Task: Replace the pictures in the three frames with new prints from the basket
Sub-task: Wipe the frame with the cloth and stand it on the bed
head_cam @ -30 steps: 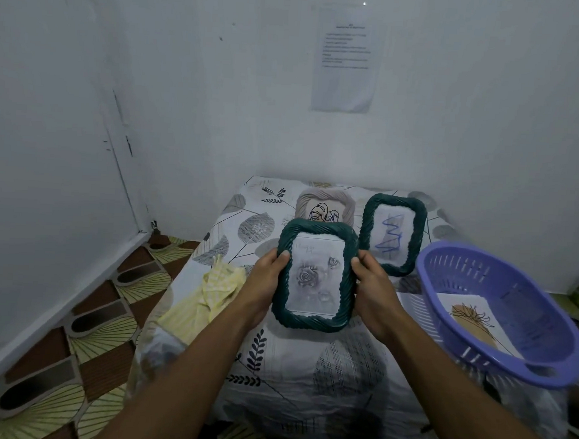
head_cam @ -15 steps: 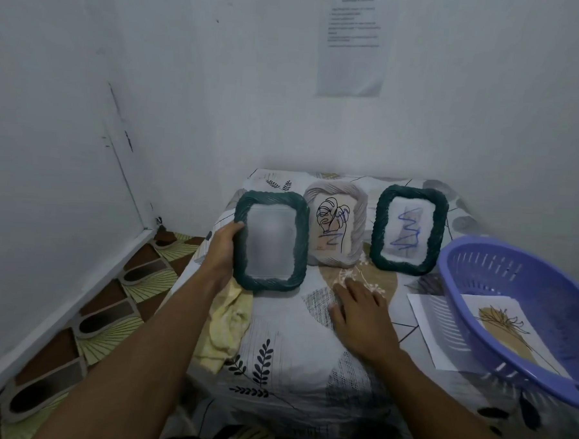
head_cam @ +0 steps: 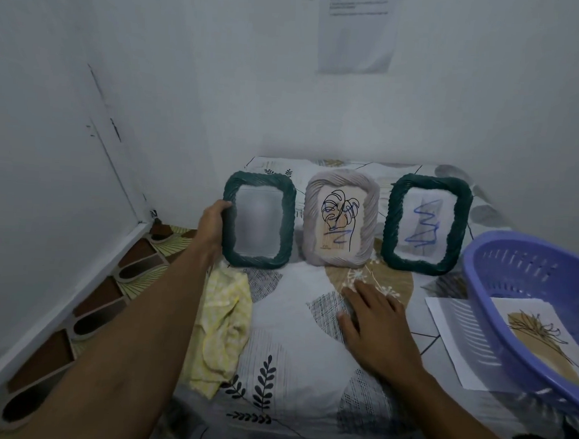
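Three frames stand in a row at the back of the patterned table. My left hand grips the left edge of the left green frame, whose picture looks blurred. The middle grey frame shows a black line drawing. A blue zigzag fills the right green frame. My right hand rests flat on the table in front of the grey frame, holding nothing. The purple basket at the right holds a print with a brown shape.
A yellow cloth lies crumpled at the table's left edge. A white sheet pokes out from under the basket. White walls close the back and left; a paper notice hangs above. Patterned floor tiles show at the left.
The green frame went from both hands in front of me to the left end of the row. My right hand let go and dropped onto the table.
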